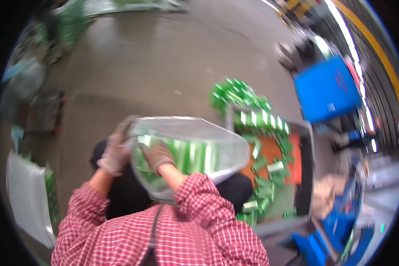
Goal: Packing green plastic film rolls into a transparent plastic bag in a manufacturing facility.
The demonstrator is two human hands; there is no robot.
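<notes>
A clear plastic bag (232, 150) lies open across my lap, with a row of shiny green tubes (193, 155) standing side by side in it. My left hand (115, 150), in a pale work glove, is closed on the bag's left edge. Inside the bag's mouth, my right hand (158, 156), also gloved, touches the green tubes at the left end of the row. Its fingers are smeared by motion, so their grip does not show. More green tubes (264, 186) lie loose in a large grey bin (308, 133) with an orange bottom at my right.
Beyond the bin is a heap of green tubes (235, 93). A blue box (328, 91) stands at the far right, with blue crates (339, 221) nearer. At left are a filled clear bag (29, 190) and a dark low cart (42, 113).
</notes>
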